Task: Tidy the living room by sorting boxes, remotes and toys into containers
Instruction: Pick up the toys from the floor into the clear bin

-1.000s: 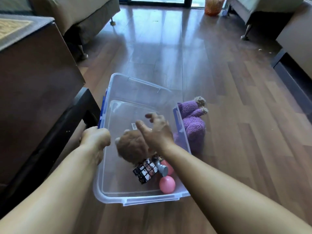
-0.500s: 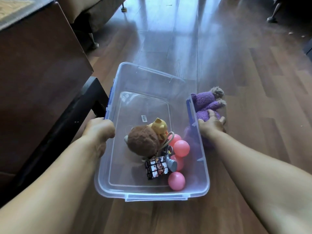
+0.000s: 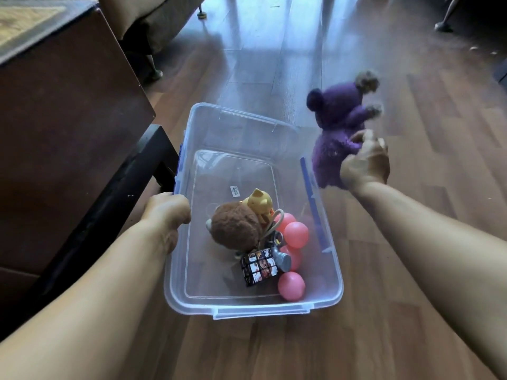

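A clear plastic bin [image 3: 247, 124] with blue side latches stands on the wood floor. Inside lie a brown plush [image 3: 236, 229], a yellow toy figure [image 3: 259, 201], several pink balls [image 3: 296, 234] and a picture cube [image 3: 259, 266]. My left hand [image 3: 168, 212] grips the bin's left rim. My right hand [image 3: 366, 164] holds a purple plush bear [image 3: 334, 124] in the air, just right of the bin's right wall; the bear is blurred by motion.
A dark wooden table [image 3: 68, 119] with a black lower frame [image 3: 118, 204] stands close against the bin's left side. A sofa's base and leg [image 3: 155, 74] sit behind it. Another furniture leg [image 3: 443, 26] is far right. Wood floor stretches to the right.
My right hand left the toys in the bin, reached to the purple bear on the floor beside it, closed on it and lifted it. My left hand stayed on the rim.
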### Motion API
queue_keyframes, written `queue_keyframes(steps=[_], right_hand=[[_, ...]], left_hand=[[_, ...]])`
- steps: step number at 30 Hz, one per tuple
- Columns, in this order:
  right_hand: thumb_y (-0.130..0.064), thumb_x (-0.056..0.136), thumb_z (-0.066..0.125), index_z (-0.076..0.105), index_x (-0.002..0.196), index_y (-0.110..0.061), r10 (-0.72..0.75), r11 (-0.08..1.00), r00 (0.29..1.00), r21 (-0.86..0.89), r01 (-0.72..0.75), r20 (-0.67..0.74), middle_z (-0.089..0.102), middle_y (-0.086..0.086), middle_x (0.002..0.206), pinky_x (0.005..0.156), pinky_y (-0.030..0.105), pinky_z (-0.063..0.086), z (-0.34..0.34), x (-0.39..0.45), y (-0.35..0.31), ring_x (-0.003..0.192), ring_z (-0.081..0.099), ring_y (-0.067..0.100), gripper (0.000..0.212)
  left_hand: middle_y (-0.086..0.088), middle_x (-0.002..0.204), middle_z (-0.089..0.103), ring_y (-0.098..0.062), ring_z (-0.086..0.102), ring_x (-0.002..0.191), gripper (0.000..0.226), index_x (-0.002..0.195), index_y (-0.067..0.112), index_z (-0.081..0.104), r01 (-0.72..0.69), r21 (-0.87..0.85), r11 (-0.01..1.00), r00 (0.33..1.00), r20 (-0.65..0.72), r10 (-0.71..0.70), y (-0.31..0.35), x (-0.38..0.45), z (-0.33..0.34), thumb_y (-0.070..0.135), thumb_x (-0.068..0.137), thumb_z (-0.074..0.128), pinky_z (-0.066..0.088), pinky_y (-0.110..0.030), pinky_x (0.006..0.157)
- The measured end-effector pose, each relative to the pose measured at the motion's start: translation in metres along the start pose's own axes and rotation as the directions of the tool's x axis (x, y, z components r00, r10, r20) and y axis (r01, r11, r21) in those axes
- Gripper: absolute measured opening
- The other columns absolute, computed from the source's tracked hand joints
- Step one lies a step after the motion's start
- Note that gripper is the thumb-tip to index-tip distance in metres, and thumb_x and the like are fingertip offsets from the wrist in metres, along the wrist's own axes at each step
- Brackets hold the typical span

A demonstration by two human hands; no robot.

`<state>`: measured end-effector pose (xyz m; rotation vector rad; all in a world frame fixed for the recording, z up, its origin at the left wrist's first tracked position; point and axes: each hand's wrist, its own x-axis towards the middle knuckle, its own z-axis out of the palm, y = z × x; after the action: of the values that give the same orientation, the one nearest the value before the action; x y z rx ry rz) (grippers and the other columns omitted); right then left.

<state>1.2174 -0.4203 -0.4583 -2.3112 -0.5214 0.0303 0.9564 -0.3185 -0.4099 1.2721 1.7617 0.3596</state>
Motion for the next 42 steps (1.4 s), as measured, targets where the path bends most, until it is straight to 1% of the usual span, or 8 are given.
queue_keyframes(steps=[7, 11, 17, 23, 27, 30, 34, 42], right_hand=[[0.004, 0.08, 0.041, 0.058, 0.111, -0.009, -0.163, 0.956, 0.986, 0.241, 0.165, -0.028, 0.055, 0.016, 0.119, 0.072, 0.013, 0.028, -0.007, -0.012, -0.069, 0.106, 0.052, 0.027, 0.037], [0.001, 0.079, 0.044, 0.059, 0.11, -0.016, -0.15, 0.959, 0.982, 0.26, 0.116, 0.115, 0.057, 0.012, 0.117, 0.082, 0.021, 0.037, 0.015, -0.029, -0.077, 0.105, 0.054, 0.026, 0.038], [-0.01, 0.086, 0.052, 0.059, 0.096, -0.023, 0.086, 0.721, 0.841, 0.549, -0.423, 0.535, 0.065, 0.009, 0.102, 0.074, 0.037, 0.053, 0.051, -0.054, -0.076, 0.09, 0.062, 0.027, 0.017], [-0.042, 0.096, 0.043, 0.043, 0.138, -0.023, -0.051, 0.945, 0.845, 0.299, -0.131, 0.533, 0.055, 0.008, 0.134, 0.105, 0.039, 0.04, 0.066, -0.063, -0.074, 0.119, 0.053, 0.027, 0.046], [-0.043, 0.097, 0.038, 0.043, 0.139, -0.021, -0.121, 0.993, 0.951, 0.038, 0.115, 0.286, 0.042, 0.001, 0.147, 0.113, 0.038, 0.023, 0.049, -0.059, -0.06, 0.136, 0.033, 0.026, 0.048], [-0.033, 0.091, 0.049, 0.038, 0.141, -0.019, -0.099, 0.984, 0.984, -0.132, 0.12, 0.149, 0.035, 0.004, 0.15, 0.112, 0.04, 0.019, 0.028, -0.054, -0.045, 0.139, 0.027, 0.026, 0.053], [-0.017, 0.086, 0.05, 0.022, 0.146, -0.011, 0.102, 0.96, 0.966, -0.278, -0.033, 0.239, 0.033, 0.013, 0.149, 0.111, 0.041, 0.025, 0.0, -0.048, -0.027, 0.136, 0.03, 0.034, 0.066], [-0.006, 0.087, 0.042, 0.046, 0.126, -0.015, 0.242, 0.955, 0.927, -0.237, -0.177, 0.285, 0.064, 0.015, 0.113, 0.079, 0.032, 0.045, -0.084, -0.058, -0.05, 0.101, 0.061, 0.035, 0.04]], left_hand=[[-0.007, 0.07, 0.04, -0.02, 0.037, 0.062, 0.044, 0.123, -0.01, 0.062, -0.004, -0.023, 1.0, 0.999, 0.035, 0.005, -0.002, -0.009, -0.004, -0.02, 0.084, 0.043, 0.035, -0.031, 0.08], [-0.007, 0.072, 0.044, -0.022, 0.041, 0.067, 0.047, 0.122, -0.007, 0.064, -0.018, -0.091, 0.996, 0.998, 0.064, 0.024, -0.005, -0.009, -0.006, -0.02, 0.082, 0.042, 0.037, -0.032, 0.08], [-0.008, 0.076, 0.055, -0.029, 0.051, 0.074, 0.057, 0.116, 0.01, 0.068, -0.067, -0.182, 0.981, 0.982, 0.161, 0.097, -0.008, -0.003, -0.011, -0.02, 0.077, 0.038, 0.046, -0.034, 0.074], [-0.015, 0.086, 0.055, -0.031, 0.051, 0.086, 0.054, 0.108, 0.007, 0.069, -0.082, -0.228, 0.97, 0.974, 0.187, 0.127, 0.002, -0.004, -0.015, -0.017, 0.071, 0.038, 0.044, -0.039, 0.081], [-0.022, 0.111, 0.063, -0.044, 0.058, 0.114, 0.078, 0.131, 0.007, 0.061, -0.033, -0.263, 0.964, 0.976, 0.201, 0.089, 0.0, 0.003, -0.014, -0.007, 0.056, 0.043, 0.042, -0.057, 0.106], [-0.019, 0.101, 0.062, -0.038, 0.056, 0.108, 0.051, 0.11, 0.005, 0.066, -0.016, -0.279, 0.96, 0.981, 0.184, 0.07, 0.012, -0.001, -0.013, -0.015, 0.069, 0.043, 0.038, -0.056, 0.11], [-0.011, 0.091, 0.047, -0.029, 0.044, 0.093, 0.039, 0.093, 0.007, 0.063, -0.014, -0.302, 0.953, 0.984, 0.165, 0.067, 0.027, -0.007, -0.017, -0.018, 0.076, 0.039, 0.042, -0.041, 0.09], [-0.007, 0.069, 0.047, -0.021, 0.043, 0.061, 0.047, 0.103, 0.014, 0.06, 0.004, -0.261, 0.965, 0.975, 0.217, 0.055, 0.066, -0.057, -0.045, -0.018, 0.08, 0.036, 0.035, -0.025, 0.055]])
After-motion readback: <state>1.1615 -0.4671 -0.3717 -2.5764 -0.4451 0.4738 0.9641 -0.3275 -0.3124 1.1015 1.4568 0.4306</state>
